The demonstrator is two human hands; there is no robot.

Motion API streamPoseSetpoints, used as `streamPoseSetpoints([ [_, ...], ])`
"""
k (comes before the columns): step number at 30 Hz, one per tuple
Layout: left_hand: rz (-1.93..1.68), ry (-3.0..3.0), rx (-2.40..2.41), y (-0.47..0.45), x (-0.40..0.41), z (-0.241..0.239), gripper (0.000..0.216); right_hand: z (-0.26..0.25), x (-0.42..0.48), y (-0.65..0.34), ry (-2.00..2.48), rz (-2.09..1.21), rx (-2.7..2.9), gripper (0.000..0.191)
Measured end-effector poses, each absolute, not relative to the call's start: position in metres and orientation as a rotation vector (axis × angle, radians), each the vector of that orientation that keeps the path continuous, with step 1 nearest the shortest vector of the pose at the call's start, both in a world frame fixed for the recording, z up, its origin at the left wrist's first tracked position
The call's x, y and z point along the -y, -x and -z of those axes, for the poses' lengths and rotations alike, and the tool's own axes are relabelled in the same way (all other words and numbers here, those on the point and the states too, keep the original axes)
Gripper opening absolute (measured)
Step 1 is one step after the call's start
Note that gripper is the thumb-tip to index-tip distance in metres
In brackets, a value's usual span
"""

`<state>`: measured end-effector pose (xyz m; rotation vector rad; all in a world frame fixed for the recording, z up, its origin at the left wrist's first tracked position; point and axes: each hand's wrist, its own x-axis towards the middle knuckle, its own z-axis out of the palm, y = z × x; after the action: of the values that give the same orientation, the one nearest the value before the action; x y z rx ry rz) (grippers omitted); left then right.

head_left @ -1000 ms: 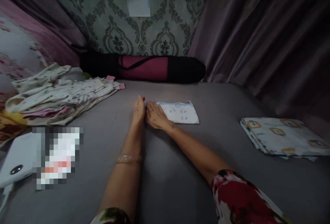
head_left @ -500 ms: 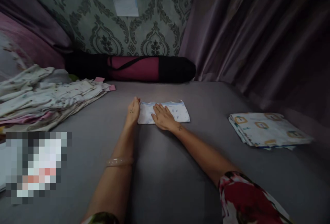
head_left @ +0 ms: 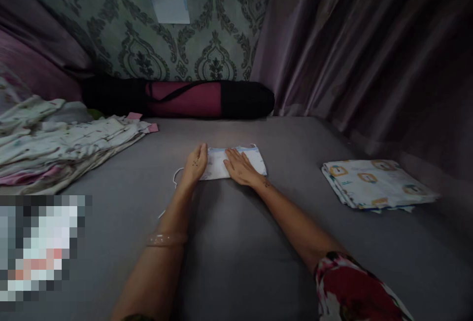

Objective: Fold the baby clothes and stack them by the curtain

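I have the folded white cloth (head_left: 217, 164), small-printed with a blue band along its far edge, lying flat on the grey sheet (head_left: 236, 252); everything else I place by it. At its left end I hold the left hand (head_left: 195, 164) on edge, thumb uppermost, the palm side turned towards the cloth. Its other fingers are hidden from my camera, so I can't tell how far they are curled or whether they grip anything. On the cloth, right of its middle, I have the right hand (head_left: 242, 169) palm down, fingers stretched out and slightly spread, pressing on the fabric and gripping nothing.

Left of the cloth, past the left hand, a thin white cord (head_left: 175, 178) curves over the sheet. Farther left I see a heap of printed garments (head_left: 81, 138). Well to the right of the cloth sits a folded stack of orange-and-white printed fabric (head_left: 377, 183). Beyond it, against the wallpaper (head_left: 142, 57), lies a long black-and-maroon bag (head_left: 195, 104).
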<state>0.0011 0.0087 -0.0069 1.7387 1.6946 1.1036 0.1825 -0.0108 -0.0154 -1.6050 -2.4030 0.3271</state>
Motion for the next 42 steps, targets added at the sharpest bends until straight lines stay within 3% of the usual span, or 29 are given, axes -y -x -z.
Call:
streamPoseSetpoints([
  [6,-0.809,-2.125,-1.663,-0.022,-0.002,0.014,0.044,0.017,0.009,-0.199,1.74,-0.258,2.342,0.062],
  [12,-0.558,-2.406,-1.779,-0.023,0.003,0.029,0.049,0.015,0.002,-0.212,1.784,-0.269,2.315,0.062],
  [24,-0.186,-2.298,-1.942,-0.017,-0.007,0.025,0.06,0.028,-0.021,-0.235,1.831,-0.311,2.301,0.059],
  [35,0.131,-2.244,-1.948,0.004,-0.06,-0.01,0.045,0.021,-0.03,-0.25,1.742,-0.098,2.303,0.035],
  [42,0.2,-2.151,-1.875,0.004,-0.081,-0.022,0.042,0.015,-0.03,-0.248,1.75,-0.005,2.246,0.032],
])
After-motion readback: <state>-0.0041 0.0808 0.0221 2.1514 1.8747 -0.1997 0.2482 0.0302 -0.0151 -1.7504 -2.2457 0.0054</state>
